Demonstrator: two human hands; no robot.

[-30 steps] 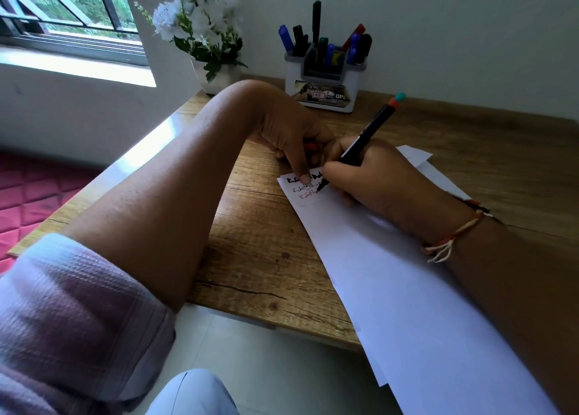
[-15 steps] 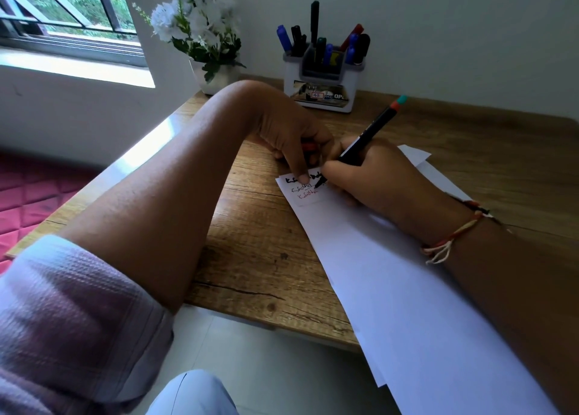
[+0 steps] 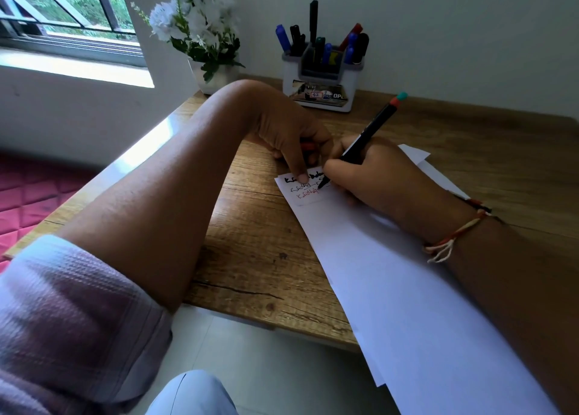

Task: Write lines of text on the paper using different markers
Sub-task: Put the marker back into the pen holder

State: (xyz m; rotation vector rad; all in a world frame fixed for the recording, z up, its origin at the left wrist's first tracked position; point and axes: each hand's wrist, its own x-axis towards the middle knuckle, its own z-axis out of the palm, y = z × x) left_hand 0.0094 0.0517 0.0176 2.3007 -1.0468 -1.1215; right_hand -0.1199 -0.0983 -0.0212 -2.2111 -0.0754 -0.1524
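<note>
A sheet of white paper (image 3: 391, 273) lies slanted on the wooden desk (image 3: 250, 242), with another sheet under it. Its top corner carries a bold black line, a thin black line and a red line of writing. My right hand (image 3: 379, 176) grips a black marker (image 3: 369, 129) with a teal and red end. The marker's tip touches the paper at the thin black line. My left hand (image 3: 288, 135) presses its index fingertip on the paper's top corner, and its curled fingers hold a red marker (image 3: 308, 146), mostly hidden.
A white holder (image 3: 322, 98) with several blue, black and red markers stands at the back against the wall. A white pot of white flowers (image 3: 213, 76) sits at the desk's back left corner by the window. The paper overhangs the desk's near edge.
The right hand has nudged the marker tip slightly along the thin black line and the marker's tilt has shifted a little. The left hand stays pressed on the paper.
</note>
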